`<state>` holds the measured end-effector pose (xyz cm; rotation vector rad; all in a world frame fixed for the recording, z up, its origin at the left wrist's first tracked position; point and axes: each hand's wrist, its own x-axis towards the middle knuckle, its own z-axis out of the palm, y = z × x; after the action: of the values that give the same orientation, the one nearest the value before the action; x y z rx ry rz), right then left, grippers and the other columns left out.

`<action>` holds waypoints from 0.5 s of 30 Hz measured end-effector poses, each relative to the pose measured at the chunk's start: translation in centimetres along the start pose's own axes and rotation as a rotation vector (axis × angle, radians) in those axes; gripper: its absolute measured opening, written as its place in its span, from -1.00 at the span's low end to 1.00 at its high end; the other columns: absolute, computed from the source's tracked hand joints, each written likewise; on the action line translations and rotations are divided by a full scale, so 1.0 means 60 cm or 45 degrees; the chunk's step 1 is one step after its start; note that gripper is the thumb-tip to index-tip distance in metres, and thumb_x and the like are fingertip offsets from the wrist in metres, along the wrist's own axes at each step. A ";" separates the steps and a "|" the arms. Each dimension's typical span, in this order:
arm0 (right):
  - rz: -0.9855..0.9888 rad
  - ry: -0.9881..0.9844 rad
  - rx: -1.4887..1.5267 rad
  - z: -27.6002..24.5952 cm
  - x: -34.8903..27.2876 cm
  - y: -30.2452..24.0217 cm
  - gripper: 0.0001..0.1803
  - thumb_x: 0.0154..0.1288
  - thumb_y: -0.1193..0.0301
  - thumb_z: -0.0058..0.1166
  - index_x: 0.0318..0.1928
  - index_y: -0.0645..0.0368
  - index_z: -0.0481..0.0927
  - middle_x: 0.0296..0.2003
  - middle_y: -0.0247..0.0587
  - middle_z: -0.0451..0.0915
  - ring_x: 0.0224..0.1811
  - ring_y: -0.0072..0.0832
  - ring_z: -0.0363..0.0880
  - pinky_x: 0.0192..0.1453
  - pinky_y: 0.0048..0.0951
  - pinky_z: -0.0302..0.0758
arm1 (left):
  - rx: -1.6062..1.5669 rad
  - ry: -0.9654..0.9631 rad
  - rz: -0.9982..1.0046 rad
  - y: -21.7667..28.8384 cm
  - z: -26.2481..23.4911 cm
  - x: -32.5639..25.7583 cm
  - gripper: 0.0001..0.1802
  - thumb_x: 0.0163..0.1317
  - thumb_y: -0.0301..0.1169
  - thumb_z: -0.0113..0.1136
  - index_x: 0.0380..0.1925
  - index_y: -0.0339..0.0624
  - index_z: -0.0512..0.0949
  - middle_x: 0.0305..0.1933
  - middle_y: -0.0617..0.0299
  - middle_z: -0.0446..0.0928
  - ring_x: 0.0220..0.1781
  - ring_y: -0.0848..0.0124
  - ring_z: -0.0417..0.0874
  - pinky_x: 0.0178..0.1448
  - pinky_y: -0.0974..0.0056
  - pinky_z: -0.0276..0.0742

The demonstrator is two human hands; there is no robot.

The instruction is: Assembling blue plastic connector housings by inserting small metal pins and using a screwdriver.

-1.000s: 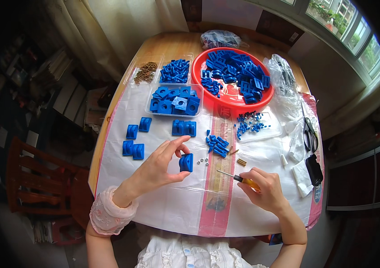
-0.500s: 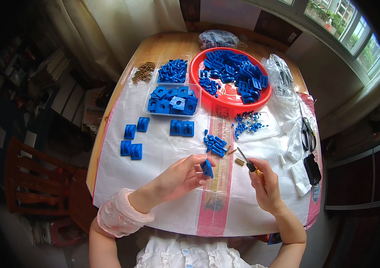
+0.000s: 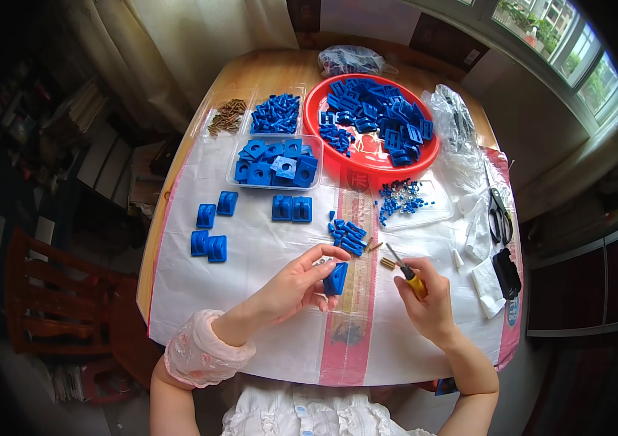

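Observation:
Between the thumb and fingers of my left hand [image 3: 291, 287] is a blue plastic part [image 3: 336, 279], held above the table with a flat face turned up. My right hand [image 3: 429, 301] grips a screwdriver [image 3: 415, 282] by its yellow and black handle, the thin shaft pointing away to the upper left. Just beyond both hands lies a small pile of slim blue pieces [image 3: 349, 236]. Brass-coloured pins [image 3: 389, 263] rest near the screwdriver's shaft. To the left, several blue pieces with rounded tops [image 3: 208, 247] stand in small groups, with a joined pair [image 3: 292, 208] nearer the middle.
A red basin [image 3: 436, 149] of blue parts stands at the back. Left of it are clear trays of square blue plates [image 3: 258, 173], small blue pieces [image 3: 275, 114] and brown screws [image 3: 227, 116]. Black scissors [image 3: 499, 218] and a black object [image 3: 506, 273] lie at the right edge.
My left hand has turned the blue part so more of its flat face shows. The screwdriver has shifted slightly in my right hand, showing more yellow handle. The view has shifted slightly.

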<state>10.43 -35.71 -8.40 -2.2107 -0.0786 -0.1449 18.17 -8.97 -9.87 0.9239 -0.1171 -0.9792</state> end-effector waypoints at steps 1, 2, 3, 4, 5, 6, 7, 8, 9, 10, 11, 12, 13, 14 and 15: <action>0.048 0.056 -0.011 -0.001 0.004 0.003 -0.79 0.33 0.58 0.29 -0.05 0.20 0.62 -0.54 -0.17 0.63 -0.62 -0.43 0.54 -0.49 -0.45 0.38 | 0.045 0.009 0.004 -0.001 0.001 0.001 -0.67 0.67 -0.25 -0.09 0.23 -0.20 0.43 -0.15 0.19 0.64 -0.18 0.50 0.71 -0.18 0.46 0.69; 0.026 0.093 -0.039 -0.002 0.009 0.010 -0.83 0.34 0.57 0.29 -0.08 0.21 0.64 -0.55 -0.17 0.62 -0.64 -0.43 0.53 -0.49 -0.44 0.38 | 0.090 0.017 0.008 -0.002 0.002 0.001 -0.66 0.67 -0.25 -0.09 0.26 -0.18 0.41 -0.16 0.20 0.64 -0.17 0.50 0.73 -0.15 0.45 0.70; 0.004 0.129 -0.066 -0.002 0.016 0.019 -0.87 0.34 0.56 0.29 -0.12 0.21 0.65 -0.56 -0.16 0.61 -0.65 -0.42 0.52 -0.49 -0.43 0.38 | 0.135 0.027 0.012 -0.004 0.002 0.002 -0.65 0.67 -0.25 -0.08 0.29 -0.17 0.39 -0.18 0.21 0.65 -0.15 0.50 0.75 -0.11 0.44 0.71; -0.019 0.164 -0.093 -0.003 0.020 0.024 -0.90 0.35 0.55 0.29 -0.16 0.22 0.66 -0.58 -0.16 0.59 -0.66 -0.41 0.51 -0.49 -0.42 0.38 | 0.110 0.014 -0.005 -0.008 0.001 0.003 -0.64 0.65 -0.27 -0.05 0.31 -0.17 0.37 -0.16 0.21 0.64 -0.14 0.50 0.74 -0.07 0.43 0.71; 0.058 0.177 -0.102 -0.003 0.022 0.025 -0.93 0.31 0.55 0.31 -0.22 0.23 0.68 -0.52 -0.11 0.61 -0.59 -0.34 0.57 -0.44 -0.37 0.43 | 0.084 0.001 -0.023 -0.011 0.000 0.004 -0.62 0.64 -0.29 -0.01 0.34 -0.18 0.35 -0.14 0.21 0.64 -0.13 0.50 0.73 -0.04 0.41 0.71; -0.007 0.192 -0.137 -0.001 0.025 0.035 -0.91 0.29 0.56 0.31 -0.22 0.24 0.68 -0.49 -0.11 0.62 -0.55 -0.30 0.59 -0.42 -0.34 0.44 | 0.065 -0.010 -0.040 -0.013 0.000 0.006 -0.59 0.63 -0.30 0.02 0.36 -0.18 0.33 -0.12 0.20 0.63 -0.12 0.50 0.73 0.00 0.40 0.71; -0.072 0.207 -0.174 0.004 0.027 0.053 -0.90 0.26 0.56 0.32 -0.22 0.24 0.68 -0.46 -0.11 0.62 -0.51 -0.27 0.61 -0.39 -0.32 0.46 | 0.052 -0.028 -0.046 -0.014 0.003 0.006 -0.57 0.61 -0.33 0.06 0.37 -0.19 0.33 -0.09 0.20 0.63 -0.10 0.49 0.72 0.02 0.39 0.70; -0.137 0.221 -0.210 0.007 0.028 0.063 -0.88 0.24 0.57 0.32 -0.21 0.25 0.68 -0.43 -0.11 0.63 -0.47 -0.23 0.63 -0.36 -0.29 0.47 | 0.039 -0.046 -0.052 -0.014 0.006 0.005 -0.55 0.58 -0.35 0.10 0.38 -0.19 0.32 -0.07 0.20 0.62 -0.07 0.49 0.71 0.05 0.39 0.69; -0.113 0.187 -0.229 0.008 0.029 0.060 -0.87 0.22 0.57 0.33 -0.22 0.25 0.68 -0.41 -0.11 0.62 -0.44 -0.21 0.63 -0.34 -0.27 0.48 | 0.025 -0.058 -0.053 -0.015 0.007 0.003 -0.52 0.56 -0.37 0.14 0.39 -0.20 0.31 -0.05 0.20 0.61 -0.05 0.49 0.71 0.08 0.38 0.68; -0.088 0.154 -0.247 0.010 0.029 0.056 -0.86 0.19 0.58 0.34 -0.22 0.26 0.68 -0.39 -0.12 0.62 -0.41 -0.18 0.63 -0.32 -0.25 0.49 | 0.001 -0.061 -0.073 -0.016 0.006 0.003 -0.50 0.55 -0.38 0.17 0.39 -0.21 0.30 -0.04 0.20 0.60 -0.03 0.48 0.70 0.09 0.38 0.67; -0.064 0.120 -0.266 0.011 0.030 0.052 -0.84 0.17 0.58 0.34 -0.22 0.26 0.68 -0.37 -0.13 0.61 -0.38 -0.15 0.63 -0.30 -0.22 0.49 | -0.023 -0.063 -0.092 -0.018 0.005 0.003 -0.48 0.53 -0.39 0.19 0.40 -0.21 0.29 -0.02 0.20 0.59 -0.01 0.48 0.68 0.11 0.37 0.66; -0.082 0.123 -0.251 0.013 0.031 0.051 -0.85 0.16 0.57 0.35 -0.24 0.26 0.68 -0.37 -0.14 0.60 -0.39 -0.15 0.63 -0.30 -0.22 0.49 | -0.046 -0.066 -0.110 -0.020 0.004 0.004 -0.46 0.52 -0.40 0.22 0.41 -0.22 0.29 0.00 0.19 0.58 0.01 0.48 0.67 0.13 0.37 0.65; -0.099 0.125 -0.236 0.015 0.031 0.049 -0.85 0.16 0.57 0.35 -0.25 0.26 0.68 -0.37 -0.15 0.59 -0.40 -0.15 0.62 -0.30 -0.22 0.49 | -0.049 -0.070 -0.118 -0.022 0.002 0.005 -0.46 0.52 -0.40 0.21 0.41 -0.22 0.29 -0.01 0.19 0.58 0.00 0.48 0.67 0.13 0.37 0.65; -0.115 0.127 -0.221 0.017 0.030 0.049 -0.86 0.15 0.57 0.36 -0.26 0.27 0.68 -0.38 -0.15 0.58 -0.41 -0.15 0.61 -0.30 -0.22 0.49 | -0.052 -0.075 -0.126 -0.026 -0.001 0.007 -0.46 0.52 -0.40 0.21 0.40 -0.22 0.29 -0.01 0.19 0.58 -0.01 0.48 0.67 0.13 0.37 0.65; -0.114 0.121 -0.227 0.018 0.029 0.051 -0.86 0.14 0.56 0.36 -0.27 0.27 0.68 -0.37 -0.16 0.58 -0.40 -0.15 0.61 -0.30 -0.22 0.49 | -0.054 -0.081 -0.135 -0.028 -0.002 0.009 -0.46 0.53 -0.40 0.20 0.40 -0.22 0.28 -0.01 0.19 0.58 -0.01 0.48 0.67 0.13 0.37 0.65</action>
<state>12.58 -36.67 -11.22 -2.3754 -0.1162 -0.3170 17.43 -9.68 -11.34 0.8671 -0.1016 -1.1061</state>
